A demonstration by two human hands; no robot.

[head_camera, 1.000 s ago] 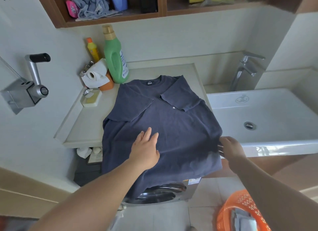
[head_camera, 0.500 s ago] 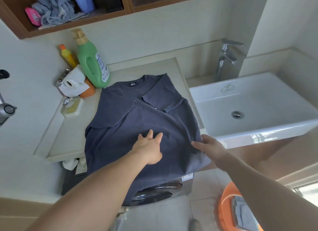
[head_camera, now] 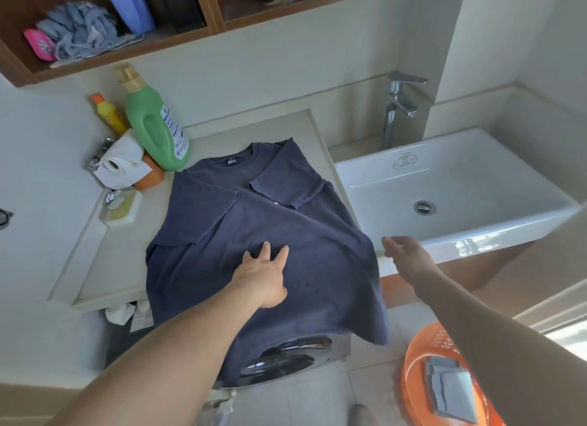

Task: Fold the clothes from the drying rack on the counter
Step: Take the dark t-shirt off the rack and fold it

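head view, nearest: an orange basket [head_camera: 413, 378] on the floor. left hand [head_camera: 263, 276] lies flat, fingers straight, on the navy t-shirt [head_camera: 270, 222] spread over the counter [head_camera: 124, 257], hem hanging off the front. right hand [head_camera: 409, 257] hovers loose-fingered just beside the shirt, holding nothing. farther: sink [head_camera: 460, 184], green bottle [head_camera: 155, 127].

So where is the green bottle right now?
The green bottle stands at the counter's back left in the head view, between the yellow bottle and the T-shirt's collar.

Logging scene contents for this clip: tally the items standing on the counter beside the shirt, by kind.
Bottles: 2, green detergent bottle and yellow bottle
Toilet paper rolls: 1
Soap dishes: 1
Orange containers: 1
Total: 5
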